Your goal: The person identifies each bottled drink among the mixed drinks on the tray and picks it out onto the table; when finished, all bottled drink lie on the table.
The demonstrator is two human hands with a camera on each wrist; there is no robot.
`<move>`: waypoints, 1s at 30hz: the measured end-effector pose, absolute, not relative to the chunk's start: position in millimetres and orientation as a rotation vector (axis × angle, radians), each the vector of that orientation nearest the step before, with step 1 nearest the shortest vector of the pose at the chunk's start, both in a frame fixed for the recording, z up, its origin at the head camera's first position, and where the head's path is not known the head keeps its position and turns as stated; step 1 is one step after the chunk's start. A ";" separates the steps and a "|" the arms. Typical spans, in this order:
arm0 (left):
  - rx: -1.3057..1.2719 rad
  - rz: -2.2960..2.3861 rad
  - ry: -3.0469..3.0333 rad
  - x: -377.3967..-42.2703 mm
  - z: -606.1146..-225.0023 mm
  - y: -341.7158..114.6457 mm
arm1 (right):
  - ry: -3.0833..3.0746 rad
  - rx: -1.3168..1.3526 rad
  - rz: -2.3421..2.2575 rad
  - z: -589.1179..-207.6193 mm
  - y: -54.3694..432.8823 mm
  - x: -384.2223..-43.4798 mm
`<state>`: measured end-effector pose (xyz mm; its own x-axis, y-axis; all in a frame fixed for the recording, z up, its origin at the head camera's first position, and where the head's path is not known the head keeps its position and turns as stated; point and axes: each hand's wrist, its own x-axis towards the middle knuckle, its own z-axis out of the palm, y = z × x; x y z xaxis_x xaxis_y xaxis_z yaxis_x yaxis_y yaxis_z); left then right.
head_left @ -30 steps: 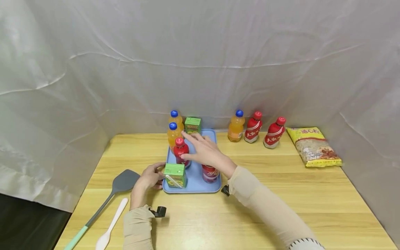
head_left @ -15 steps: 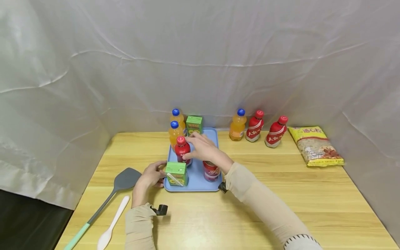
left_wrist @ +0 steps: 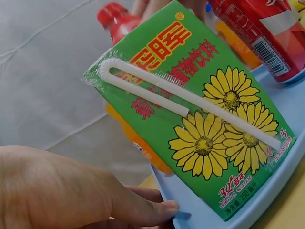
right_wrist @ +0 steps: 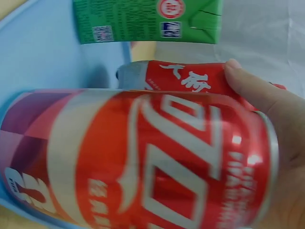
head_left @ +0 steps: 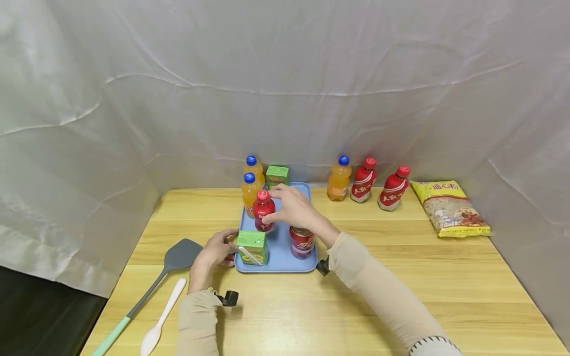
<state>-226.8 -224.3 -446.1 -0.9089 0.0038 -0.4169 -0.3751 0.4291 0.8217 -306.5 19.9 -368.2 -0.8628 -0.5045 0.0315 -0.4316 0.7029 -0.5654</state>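
My right hand (head_left: 297, 210) grips a red drink bottle (head_left: 262, 210) over the blue tray (head_left: 278, 269), its thumb on the bottle's near side. In the right wrist view that bottle (right_wrist: 190, 78) lies partly behind a red cola can (right_wrist: 143, 162), which stands at the tray's right. At the tray's left rim, my left hand (head_left: 217, 249) pinches the edge, thumb on the rim and fingers partly hidden below. Beside it stands a green drink carton (left_wrist: 200, 119) with a white straw on its face. Two orange soda bottles (head_left: 250, 193) and another green carton (head_left: 277, 175) stand farther back.
Right of the tray, an orange soda bottle (head_left: 340, 179) and two red bottles (head_left: 363, 182) stand along the back curtain. A yellow pasta bag (head_left: 451, 210) lies at far right. A grey spatula (head_left: 181, 254) and a white spoon (head_left: 164, 316) lie at left.
My right hand has drawn back from the orange bottles and closed on the red bottle, which has shifted slightly back and right. My left hand stays at the tray's rim.
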 end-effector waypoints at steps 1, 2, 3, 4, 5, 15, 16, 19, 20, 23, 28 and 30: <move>-0.320 1.473 2.327 -226.8 -446.1 -224.6 | 2.760 -0.764 -0.934 -366.0 22.0 -305.6; -0.321 1.468 2.325 -226.9 -445.8 -224.8 | 2.738 -0.765 -0.989 -363.7 24.0 -304.6; -0.331 1.466 2.319 -227.0 -445.7 -225.1 | 2.714 -0.763 -1.040 -361.5 26.0 -303.5; -0.333 1.461 2.317 -227.1 -445.7 -225.4 | 2.691 -0.767 -1.093 -359.1 28.0 -302.6; -0.335 1.459 2.315 -227.5 -445.7 -225.4 | 2.676 -0.777 -1.139 -356.7 30.1 -301.6; -0.300 1.436 2.333 -230.7 -445.4 -223.0 | 2.654 -0.895 -1.537 -338.9 51.0 -296.0; -0.297 1.435 2.336 -231.1 -445.8 -223.0 | 2.655 -0.893 -1.573 -337.8 53.5 -295.9; -0.294 1.441 2.340 -232.8 -446.1 -222.8 | 2.656 -0.853 -1.686 -335.3 61.8 -296.3; -0.301 1.440 2.339 -233.3 -446.6 -222.9 | 2.660 -0.836 -1.720 -334.9 64.9 -296.4; -0.324 1.442 2.338 -235.0 -447.6 -222.7 | 2.674 -0.790 -1.806 -334.4 74.3 -297.1; -0.365 1.439 2.384 -237.6 -447.4 -221.4 | 2.701 -0.720 -1.894 -334.7 89.3 -297.6; -0.365 1.420 2.420 -238.4 -446.8 -221.1 | 2.686 -0.689 -1.935 -335.5 94.9 -298.2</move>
